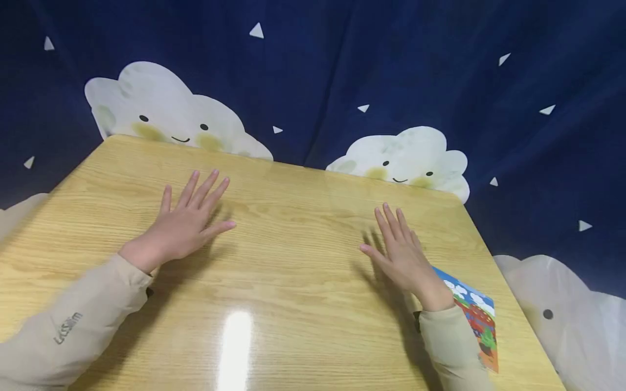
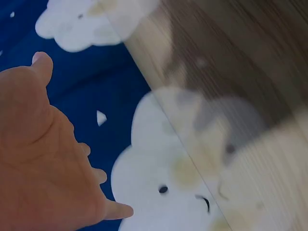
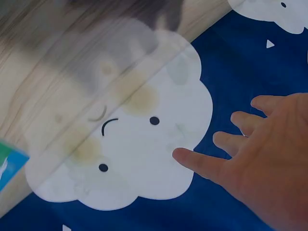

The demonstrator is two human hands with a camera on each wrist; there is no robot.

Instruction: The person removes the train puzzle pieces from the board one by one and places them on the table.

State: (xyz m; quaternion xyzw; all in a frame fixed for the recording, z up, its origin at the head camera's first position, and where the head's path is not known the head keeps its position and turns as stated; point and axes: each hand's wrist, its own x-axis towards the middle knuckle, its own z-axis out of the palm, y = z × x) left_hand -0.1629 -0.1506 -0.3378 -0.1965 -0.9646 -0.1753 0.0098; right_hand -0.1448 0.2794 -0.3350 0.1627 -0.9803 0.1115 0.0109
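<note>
My left hand (image 1: 183, 228) is held over the left part of the wooden table (image 1: 288, 244), its fingers straight and spread, with nothing in it. On the other side, the right hand (image 1: 406, 260) hovers above the tabletop, fingers extended and thumb apart, also holding nothing. Both cast shadows on the wood. A colourful printed booklet or card (image 1: 481, 320) lies flat beside the right wrist, partly hidden by that forearm. One corner of the booklet (image 3: 10, 163) shows at the edge of the right wrist view. Each wrist view shows a bare palm (image 2: 43, 159) without any object.
Behind the table hangs a dark blue curtain (image 1: 313, 70) with small white triangles. Smiling white clouds (image 1: 161, 108) decorate it along the table's far edge, and another cloud (image 1: 572, 309) is at the right. A bright light reflection (image 1: 235, 347) lies on the near tabletop.
</note>
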